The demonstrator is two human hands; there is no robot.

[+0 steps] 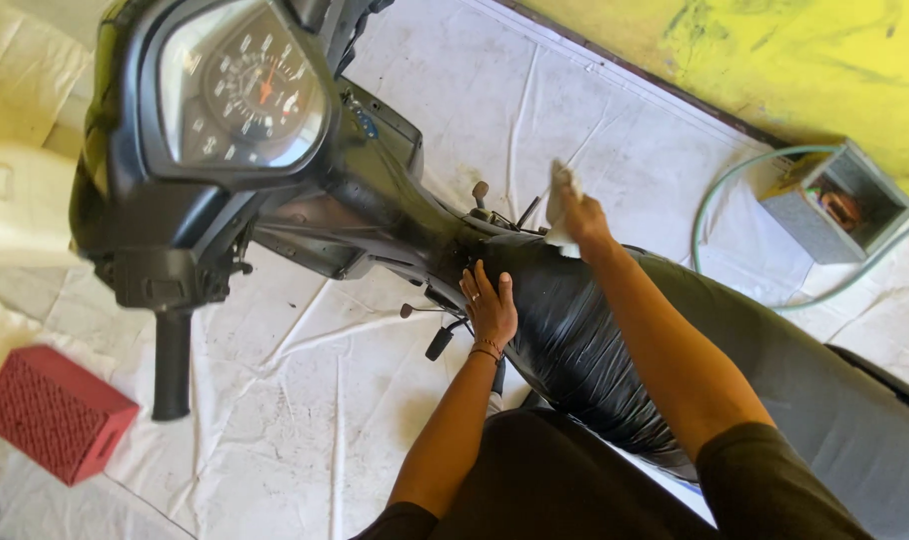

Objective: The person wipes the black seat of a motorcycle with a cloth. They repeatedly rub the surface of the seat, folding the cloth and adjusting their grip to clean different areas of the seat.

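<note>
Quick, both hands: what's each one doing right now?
Left hand: open, flat on the black plastic wrap.
Right hand: closed on a white cloth.

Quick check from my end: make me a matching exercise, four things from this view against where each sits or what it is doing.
1. left hand
2. right hand
3. red box
4. green hose

A. on the white sheet, lower left
B. gripping a white cloth
C. curving beside the grey crate
D. flat on the black plastic wrap

Pairs: 1-D, 2-B, 3-A, 4-C
</note>
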